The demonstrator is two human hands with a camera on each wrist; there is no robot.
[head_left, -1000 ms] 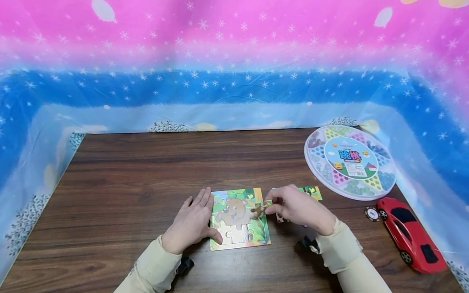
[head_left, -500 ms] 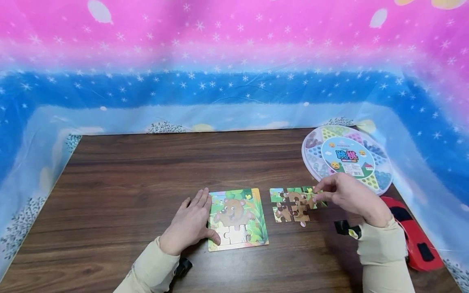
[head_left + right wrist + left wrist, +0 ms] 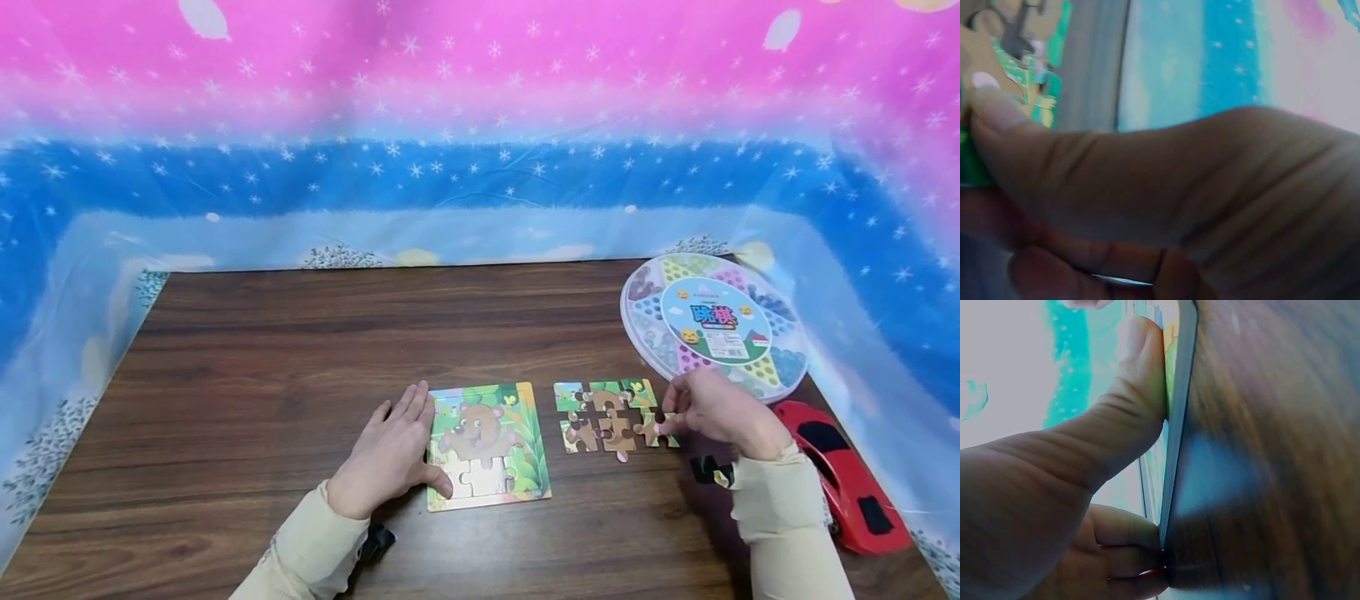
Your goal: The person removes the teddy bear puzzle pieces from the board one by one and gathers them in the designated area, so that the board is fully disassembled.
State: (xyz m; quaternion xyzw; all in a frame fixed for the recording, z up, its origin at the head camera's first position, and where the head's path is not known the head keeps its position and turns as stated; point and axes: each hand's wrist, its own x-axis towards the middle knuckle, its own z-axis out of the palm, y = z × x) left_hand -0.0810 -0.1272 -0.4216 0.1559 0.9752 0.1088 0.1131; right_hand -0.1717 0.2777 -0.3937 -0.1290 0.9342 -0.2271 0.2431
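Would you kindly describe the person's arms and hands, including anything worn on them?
A long, cream fabric sleeve covers the left arm, and a matching cream sleeve the right. The left hand and right hand wear no gloves. A small black boxy object shows beside the left cuff; a similar black object with a pale yellowish patch shows by the right.

1. A dark brown wood-grain table [image 3: 300,358], its streaks running mostly from side to side, carries everything; light glints off it in the left wrist view.
2. A square puzzle board [image 3: 495,502] lies flat near the middle, printed with a bear; its lower part shines with glare.
3. Loose puzzle pieces [image 3: 617,429] lie just right of it, in two rough rows; they show brown and green parts.
4. A round, see-through game box [image 3: 716,321] lies at the far right; a red toy car [image 3: 858,483] stands nearer, partly hidden by a sleeve.
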